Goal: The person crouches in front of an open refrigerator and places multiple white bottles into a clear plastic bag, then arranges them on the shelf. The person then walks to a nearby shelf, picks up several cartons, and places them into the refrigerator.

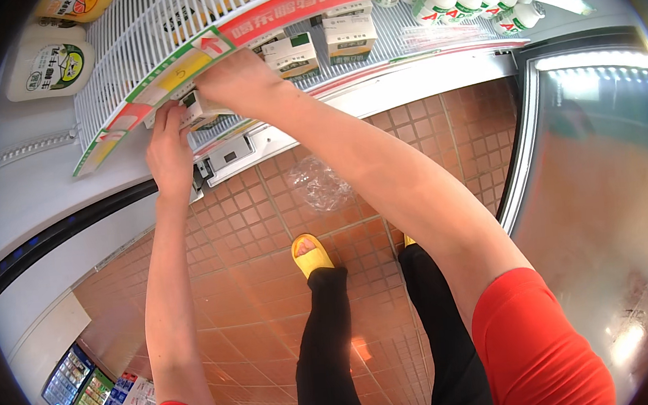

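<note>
Small white drink cartons stand on the lower wire shelf of an open fridge. My left hand [170, 152] reaches up to the shelf front, its fingers bent against the left side of a white carton [196, 110] with dark green and brown markings. Right beside it, my right hand [240, 86] reaches in over the same carton. The upper shelf's price strip hides the right fingers. Further right stand another green-marked carton [291, 56] and a white and brown carton [349, 36].
A red and green price strip [286, 11] edges the upper wire shelf just above my hands. White bottles [468, 7] stand at the shelf's right, large jugs [55, 67] at the far left. The glass door [597, 196] stands open at right. Crumpled clear plastic [321, 184] lies on the tiled floor.
</note>
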Action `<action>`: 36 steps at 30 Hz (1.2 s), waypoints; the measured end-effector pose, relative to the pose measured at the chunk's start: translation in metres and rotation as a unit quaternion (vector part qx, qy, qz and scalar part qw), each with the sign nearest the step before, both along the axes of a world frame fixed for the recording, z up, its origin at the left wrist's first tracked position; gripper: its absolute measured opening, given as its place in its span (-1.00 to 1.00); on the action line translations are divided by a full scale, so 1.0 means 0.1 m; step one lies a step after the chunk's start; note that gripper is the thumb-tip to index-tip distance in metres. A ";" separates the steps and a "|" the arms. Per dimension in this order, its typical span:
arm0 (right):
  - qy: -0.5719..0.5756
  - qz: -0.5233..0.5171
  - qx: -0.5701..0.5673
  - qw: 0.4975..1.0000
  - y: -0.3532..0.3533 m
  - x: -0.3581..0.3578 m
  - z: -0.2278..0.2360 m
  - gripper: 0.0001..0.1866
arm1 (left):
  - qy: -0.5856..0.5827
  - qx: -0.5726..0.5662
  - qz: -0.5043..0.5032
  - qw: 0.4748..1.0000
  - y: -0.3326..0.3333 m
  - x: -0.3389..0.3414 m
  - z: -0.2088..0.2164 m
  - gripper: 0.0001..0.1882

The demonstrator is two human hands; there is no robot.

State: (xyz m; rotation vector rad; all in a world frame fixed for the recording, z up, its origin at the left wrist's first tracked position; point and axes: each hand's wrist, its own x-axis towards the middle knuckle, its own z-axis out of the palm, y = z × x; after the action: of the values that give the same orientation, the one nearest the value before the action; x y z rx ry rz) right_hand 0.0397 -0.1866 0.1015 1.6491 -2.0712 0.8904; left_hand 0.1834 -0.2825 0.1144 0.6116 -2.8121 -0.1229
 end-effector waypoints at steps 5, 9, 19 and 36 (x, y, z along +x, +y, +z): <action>0.012 -0.024 0.040 0.999 -0.05 0.03 -0.17 -0.87 | -0.013 -0.011 0.032 0.999 0.02 0.02 -0.04 -0.62; 0.053 -0.090 -0.009 0.994 0.08 -0.08 -0.21 -0.81 | 0.000 -0.062 0.026 0.998 0.23 -0.24 0.03 -0.52; -0.161 -0.253 0.118 0.947 1.28 -0.83 -0.16 -0.15 | -0.036 -0.048 0.013 0.998 0.23 -0.64 -0.09 -0.45; -0.356 -0.057 0.115 0.926 0.99 -0.98 -0.36 0.06 | -0.033 0.045 0.050 0.997 0.36 -0.77 -0.02 -0.67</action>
State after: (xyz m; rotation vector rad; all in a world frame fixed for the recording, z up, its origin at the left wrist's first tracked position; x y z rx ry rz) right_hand -0.0581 -0.0879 0.0651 1.4085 -2.8062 1.4051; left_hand 0.1068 -0.2466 0.1127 0.7904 -2.8454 -0.2140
